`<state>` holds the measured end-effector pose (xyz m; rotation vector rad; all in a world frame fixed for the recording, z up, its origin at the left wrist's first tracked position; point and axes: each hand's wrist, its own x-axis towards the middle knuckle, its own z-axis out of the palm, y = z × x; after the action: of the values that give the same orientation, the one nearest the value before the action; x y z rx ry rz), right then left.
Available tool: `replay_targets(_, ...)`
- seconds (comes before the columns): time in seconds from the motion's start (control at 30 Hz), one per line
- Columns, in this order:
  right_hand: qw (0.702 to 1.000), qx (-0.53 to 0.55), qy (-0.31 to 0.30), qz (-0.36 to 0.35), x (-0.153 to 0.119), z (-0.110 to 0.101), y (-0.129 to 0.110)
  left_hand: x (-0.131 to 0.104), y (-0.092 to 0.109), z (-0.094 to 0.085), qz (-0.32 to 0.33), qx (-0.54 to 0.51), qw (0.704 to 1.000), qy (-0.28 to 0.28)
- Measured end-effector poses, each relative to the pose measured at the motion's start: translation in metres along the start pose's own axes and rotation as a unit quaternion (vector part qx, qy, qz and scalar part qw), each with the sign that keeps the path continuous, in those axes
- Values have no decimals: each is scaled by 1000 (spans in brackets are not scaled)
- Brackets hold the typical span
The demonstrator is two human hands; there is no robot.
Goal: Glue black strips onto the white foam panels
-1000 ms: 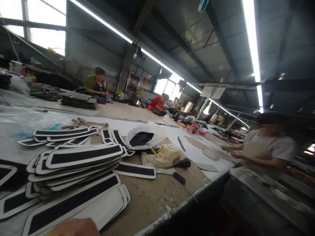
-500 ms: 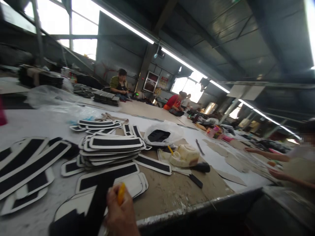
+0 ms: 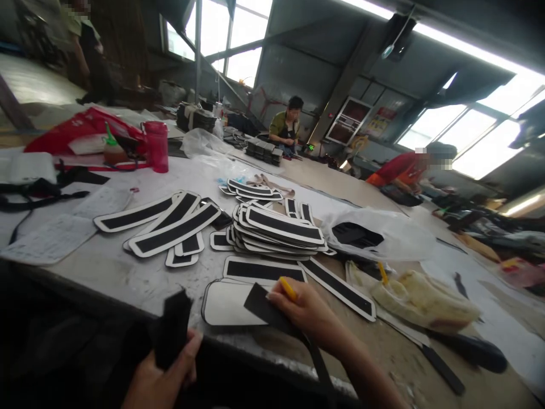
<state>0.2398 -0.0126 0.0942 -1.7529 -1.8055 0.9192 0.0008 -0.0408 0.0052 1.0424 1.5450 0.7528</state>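
Left hand (image 3: 168,372) newly visible, both grips (image 3: 304,309) round black strips (image 3: 174,326); dark pieces (image 3: 356,234) in bag (image 3: 406,232)

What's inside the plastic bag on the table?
Black pieces, seen at the mouth of the plastic bag. Cloudy folds and the top pieces cover the rest, so their number and anything deeper can't be told.

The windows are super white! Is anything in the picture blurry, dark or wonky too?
Head view: glare washes out the windows; the person in red looks smeared; shadow below the table edge is nearly black; the room leans, as if the camera is tilted. The black-and-white pieces look clearer.
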Motion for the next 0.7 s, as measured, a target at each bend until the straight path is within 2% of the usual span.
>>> replay_targets(0.03,999,-22,-38,-12,9,5,-4,9,5,-3,17,-1,1000,21)
replay_targets(0.1,994,-52,-89,-27,27,16,-9,23,14,-4,38,-6,999,26)
replay_targets(0.27,982,-83,-159,-54,62,35,-12,41,25,1,29,17,999,0)
replay_targets(0.43,967,-151,-191,-70,75,45,-10,48,33,2,23,72,997,-20)
replay_targets(0.7,953,-217,-190,-89,79,51,-8,57,40,5,5,102,994,-39)
